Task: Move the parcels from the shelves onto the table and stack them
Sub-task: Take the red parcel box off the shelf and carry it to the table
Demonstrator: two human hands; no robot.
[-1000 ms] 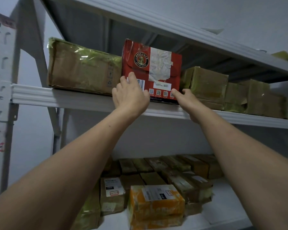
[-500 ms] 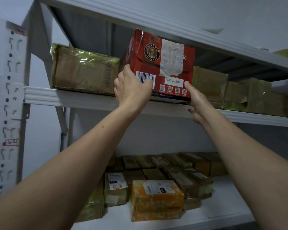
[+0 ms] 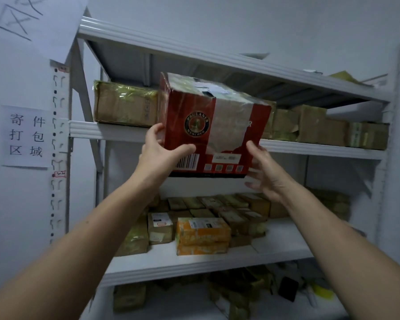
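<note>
A red parcel box (image 3: 214,132) with a round logo and white tape hangs in the air in front of the upper shelf (image 3: 116,131), held between both hands. My left hand (image 3: 162,155) grips its lower left corner, thumb across the front face. My right hand (image 3: 267,172) holds the lower right corner from below, fingers spread under the box. More brown taped parcels stay on that shelf: one large at the left (image 3: 125,103), several at the right (image 3: 321,128). The table is out of view.
The white metal rack has a top shelf (image 3: 194,51) just above the box. The middle shelf (image 3: 194,264) holds an orange parcel (image 3: 202,235) and several small brown ones. More packages lie on the bottom level (image 3: 240,294). A paper sign (image 3: 26,136) hangs on the left wall.
The red box has come off the upper shelf, out toward me and lower; both hands shifted from its front edge to gripping its bottom corners. The view has pulled back.
</note>
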